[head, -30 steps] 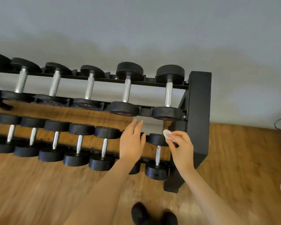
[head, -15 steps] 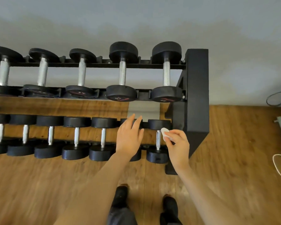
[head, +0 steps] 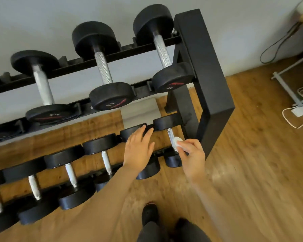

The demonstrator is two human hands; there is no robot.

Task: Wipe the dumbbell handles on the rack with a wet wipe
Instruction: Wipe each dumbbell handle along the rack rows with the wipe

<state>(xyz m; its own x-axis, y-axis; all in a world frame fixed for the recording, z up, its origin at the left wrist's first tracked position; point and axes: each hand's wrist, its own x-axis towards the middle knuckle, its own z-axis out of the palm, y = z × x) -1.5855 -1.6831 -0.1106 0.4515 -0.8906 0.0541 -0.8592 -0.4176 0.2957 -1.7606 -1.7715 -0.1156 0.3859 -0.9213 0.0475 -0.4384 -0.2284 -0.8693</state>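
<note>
White wet wipe [head: 177, 143], pinched by right hand [head: 193, 155], should wrap the chrome handle [head: 171, 137] beside its fingertips; left hand [head: 138, 150] hovers flat, fingers spread.

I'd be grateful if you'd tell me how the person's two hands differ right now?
The right hand pinches a white wet wipe against the handle of the rightmost lower dumbbell; the left hand holds nothing. The right hand's fingers are curled, the left hand's spread flat over the neighbouring dumbbell. Both are bare and reach to the lower tier.
</note>
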